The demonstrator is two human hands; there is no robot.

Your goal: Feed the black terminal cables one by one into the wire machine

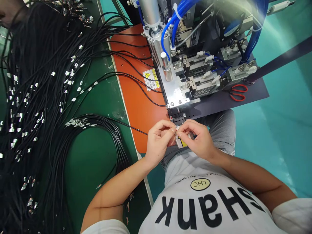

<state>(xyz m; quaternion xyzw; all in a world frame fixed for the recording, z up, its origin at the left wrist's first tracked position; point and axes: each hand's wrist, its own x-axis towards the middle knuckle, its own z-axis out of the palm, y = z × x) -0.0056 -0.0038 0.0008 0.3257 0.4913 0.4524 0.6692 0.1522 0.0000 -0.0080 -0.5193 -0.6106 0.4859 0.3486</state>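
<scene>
Just in front of the machine's near end, my left hand [159,139] and my right hand [198,138] meet with fingertips pinched together. A black cable [138,130] runs in from the left into my left hand, which grips it near its end. My right hand's thumb and forefinger close on the cable's tip beside the left fingertips; the fine wire ends there are too small to make out. Below the fingers a yellow-and-white label [181,142] on a block is partly covered. A dark fixture [177,118] of the machine lies right beyond my fingertips.
The machine [179,87] carries pneumatic cylinders and blue air hoses [163,35]. Several cables cross its orange plate [131,107]. Black cables with silver connectors [80,123] cover much of the green table [90,162]. Red-handled scissors [238,92] lie at right. Another person's hand [12,13] shows top left.
</scene>
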